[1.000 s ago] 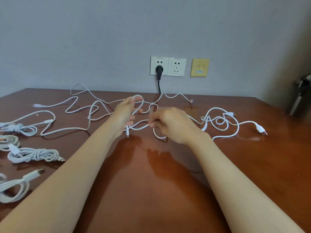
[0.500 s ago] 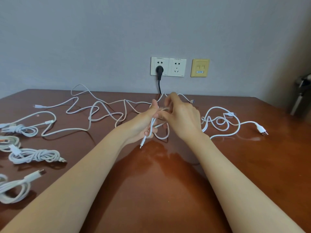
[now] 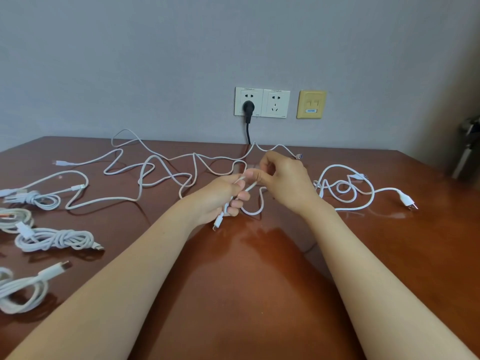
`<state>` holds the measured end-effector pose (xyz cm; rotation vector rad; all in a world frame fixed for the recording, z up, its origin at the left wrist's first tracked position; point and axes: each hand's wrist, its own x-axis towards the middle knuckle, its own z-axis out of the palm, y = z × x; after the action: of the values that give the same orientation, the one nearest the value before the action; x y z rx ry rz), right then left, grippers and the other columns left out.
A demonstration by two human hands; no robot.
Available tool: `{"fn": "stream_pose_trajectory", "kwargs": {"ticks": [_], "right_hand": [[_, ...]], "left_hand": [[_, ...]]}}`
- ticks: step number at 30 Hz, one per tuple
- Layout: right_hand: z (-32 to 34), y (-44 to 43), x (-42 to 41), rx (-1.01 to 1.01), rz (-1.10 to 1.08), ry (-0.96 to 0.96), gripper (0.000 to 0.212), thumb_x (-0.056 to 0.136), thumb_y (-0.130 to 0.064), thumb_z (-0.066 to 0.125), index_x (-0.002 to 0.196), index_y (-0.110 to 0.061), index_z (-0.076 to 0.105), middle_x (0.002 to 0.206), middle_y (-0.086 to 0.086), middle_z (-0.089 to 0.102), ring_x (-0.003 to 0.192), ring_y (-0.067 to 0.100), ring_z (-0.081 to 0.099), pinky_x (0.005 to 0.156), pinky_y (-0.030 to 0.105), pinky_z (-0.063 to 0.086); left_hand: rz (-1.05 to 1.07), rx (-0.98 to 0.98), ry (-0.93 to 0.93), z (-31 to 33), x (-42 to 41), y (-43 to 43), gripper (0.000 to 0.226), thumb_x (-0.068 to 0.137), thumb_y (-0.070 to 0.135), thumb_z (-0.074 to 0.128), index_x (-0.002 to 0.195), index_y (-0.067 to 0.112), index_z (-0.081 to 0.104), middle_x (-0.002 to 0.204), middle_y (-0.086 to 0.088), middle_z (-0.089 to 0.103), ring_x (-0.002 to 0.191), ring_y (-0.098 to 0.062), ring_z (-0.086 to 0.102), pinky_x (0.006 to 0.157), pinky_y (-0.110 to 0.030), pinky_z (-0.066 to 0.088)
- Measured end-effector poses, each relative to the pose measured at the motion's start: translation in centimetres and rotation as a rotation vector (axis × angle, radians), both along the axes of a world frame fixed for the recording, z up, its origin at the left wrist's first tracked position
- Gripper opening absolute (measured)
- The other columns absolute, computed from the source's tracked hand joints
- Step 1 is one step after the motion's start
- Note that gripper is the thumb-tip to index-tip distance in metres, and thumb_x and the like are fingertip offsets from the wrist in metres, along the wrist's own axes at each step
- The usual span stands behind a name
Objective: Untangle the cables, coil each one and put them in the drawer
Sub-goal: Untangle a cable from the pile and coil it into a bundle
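Brown desk (image 3: pixel 259 294) under the wall socket (image 3: pixel 262 102) — before it my left hand (image 3: pixel 220 196) clenches the white cable (image 3: pixel 250 188) near its connector, right hand (image 3: pixel 283 183) pinches it alongside — I'd wind even loops, gently.

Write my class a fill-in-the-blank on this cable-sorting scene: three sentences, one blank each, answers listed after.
1. The left hand and right hand both hold a ____ cable.
2. A ____ plug sits in the wall socket.
3. The coiled cables lie at the ____ of the table.
Answers: white; black; left.
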<state>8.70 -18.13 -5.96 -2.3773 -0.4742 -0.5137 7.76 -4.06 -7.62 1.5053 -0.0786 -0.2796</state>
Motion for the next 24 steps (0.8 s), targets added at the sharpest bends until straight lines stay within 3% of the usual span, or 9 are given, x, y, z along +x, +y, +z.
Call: {"fn": "stream_pose_trajectory", "kwargs": {"ticks": [4, 7, 9, 11, 14, 17, 20, 24], "right_hand": [[-0.2, 0.2, -0.3, -0.131, -0.027, 0.053, 0.027, 0.085, -0.040, 0.060, 0.089, -0.018, 0.045, 0.079, -0.001, 0.059, 0.081, 0.027, 0.054, 0.064, 0.030, 0.033], [-0.1, 0.2, -0.5, -0.127, -0.070, 0.078, 0.017, 0.090, -0.031, 0.048, 0.098, -0.017, 0.050, 0.091, 0.001, 0.063, 0.090, 0.030, 0.053, 0.068, 0.031, 0.033], [0.2, 0.2, -0.9, -0.053, -0.048, 0.085, 0.018, 0.094, -0.029, 0.041, 0.093, -0.016, 0.054, 0.078, -0.004, 0.059, 0.087, 0.028, 0.051, 0.067, 0.031, 0.031], [0.4, 0.5, -1.3, 0.013, -0.024, 0.061, 0.028, 0.099, -0.030, 0.034, 0.085, -0.014, 0.053, 0.066, -0.007, 0.051, 0.084, 0.029, 0.050, 0.066, 0.031, 0.030], [0.0, 1.4, -1.3, 0.024, -0.056, 0.035, 0.032, 0.102, -0.031, 0.027, 0.077, -0.015, 0.041, 0.080, 0.010, 0.057, 0.088, 0.036, 0.052, 0.067, 0.034, 0.030], [-0.8, 2.3, -1.3, -0.037, -0.109, 0.040, 0.027, 0.102, -0.030, 0.025, 0.086, -0.013, 0.039, 0.099, 0.022, 0.061, 0.093, 0.040, 0.053, 0.068, 0.036, 0.030], [-0.9, 2.9, -1.5, -0.072, -0.184, 0.079, 0.035, 0.102, -0.029, 0.023, 0.103, -0.008, 0.051, 0.109, 0.020, 0.060, 0.101, 0.039, 0.053, 0.071, 0.035, 0.029], [-0.5, 3.2, -1.9, -0.126, -0.264, 0.149, 0.034, 0.100, -0.026, 0.033, 0.117, -0.006, 0.054, 0.120, 0.020, 0.057, 0.112, 0.039, 0.051, 0.082, 0.035, 0.037]], "left_hand": [[0.258, -0.136, 0.031, 0.2, 1.1, 0.8, 0.028, 0.103, 0.010, 0.026, 0.088, 0.015, 0.049, 0.050, 0.003, 0.033, 0.028, -0.003, 0.021, 0.032, -0.009, 0.018], [0.373, -0.081, -0.013, 0.1, 1.9, 1.7, 0.022, 0.104, 0.017, 0.026, 0.104, 0.014, 0.048, 0.060, 0.002, 0.033, 0.027, -0.001, 0.021, 0.031, -0.010, 0.018], [0.418, -0.014, -0.053, -0.2, 2.0, 1.8, 0.022, 0.104, 0.022, 0.027, 0.111, 0.016, 0.047, 0.062, 0.002, 0.034, 0.034, -0.003, 0.023, 0.032, -0.012, 0.019], [0.420, 0.033, -0.096, -0.2, 1.7, 1.4, 0.022, 0.104, 0.023, 0.026, 0.112, 0.017, 0.046, 0.064, 0.002, 0.035, 0.044, -0.007, 0.021, 0.033, -0.012, 0.020], [0.414, 0.064, -0.172, -0.2, 1.7, 0.8, 0.023, 0.104, 0.025, 0.027, 0.114, 0.017, 0.046, 0.068, 0.001, 0.038, 0.050, -0.009, 0.024, 0.034, -0.013, 0.024], [0.428, 0.037, -0.235, -0.2, 1.3, 0.2, 0.021, 0.103, 0.024, 0.029, 0.112, 0.016, 0.047, 0.070, 0.002, 0.039, 0.052, -0.009, 0.029, 0.040, -0.015, 0.028], [0.440, -0.028, -0.282, -0.2, 1.1, -0.2, 0.016, 0.103, 0.017, 0.031, 0.107, 0.016, 0.046, 0.069, 0.002, 0.038, 0.051, -0.007, 0.029, 0.042, -0.015, 0.031], [0.434, -0.071, -0.340, -0.3, 0.8, -1.3, 0.019, 0.102, 0.013, 0.031, 0.095, 0.020, 0.048, 0.067, 0.001, 0.038, 0.038, -0.001, 0.034, 0.044, -0.014, 0.039]]}}
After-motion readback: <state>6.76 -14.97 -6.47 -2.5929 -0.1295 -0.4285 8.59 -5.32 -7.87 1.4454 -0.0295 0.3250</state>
